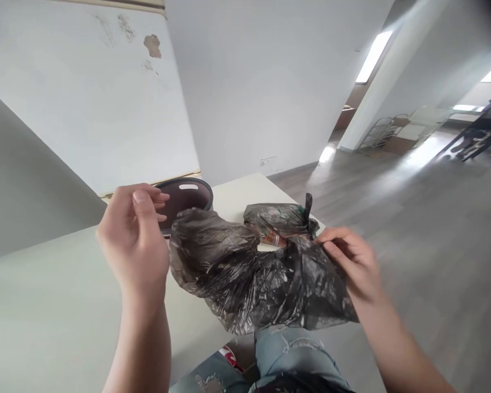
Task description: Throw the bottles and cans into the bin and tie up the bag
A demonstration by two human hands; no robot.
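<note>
A thin black plastic bag (245, 278) hangs spread out and crumpled above my lap, near the table edge. My right hand (352, 259) pinches its right end between thumb and fingers. Just left of the bag's other end, my left hand (135, 234) is raised, fingers loosely bent and apart, holding nothing. Behind that hand stands a dark oval bin (202, 197) with a handle slot, partly hidden by the hand and the bag. Beyond the bag lies a second black plastic bundle (276, 215), with something orange-brown showing at its lower side.
The pale table (57, 305) runs under the bin and the bundle, its right edge dropping to the grey floor (425, 262). A stained white panel (106, 98) rises behind the bin, beside a plain wall (253, 87). Racks (393, 131) stand far right.
</note>
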